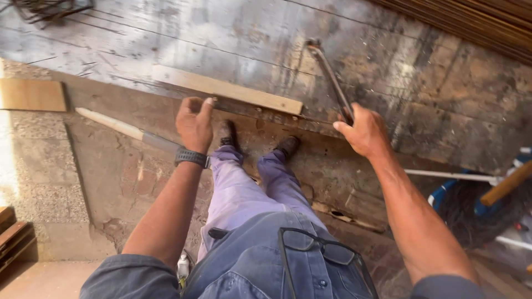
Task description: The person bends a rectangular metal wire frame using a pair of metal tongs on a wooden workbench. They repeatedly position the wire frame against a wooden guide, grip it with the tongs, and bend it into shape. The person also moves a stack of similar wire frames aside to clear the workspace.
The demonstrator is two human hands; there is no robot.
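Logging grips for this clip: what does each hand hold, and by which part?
The right hand grips the near end of a bent metal rod. The left hand holds nothing, fingertips at the wooden strip.

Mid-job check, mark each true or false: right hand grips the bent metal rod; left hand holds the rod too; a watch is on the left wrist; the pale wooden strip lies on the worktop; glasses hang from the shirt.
1. The right hand grips the bent metal rod: true.
2. The left hand holds the rod too: false, it rests at the worktop edge.
3. Watch on left wrist: true.
4. The wooden strip stands upright: false, it lies flat.
5. Glasses hang from shirt: true.
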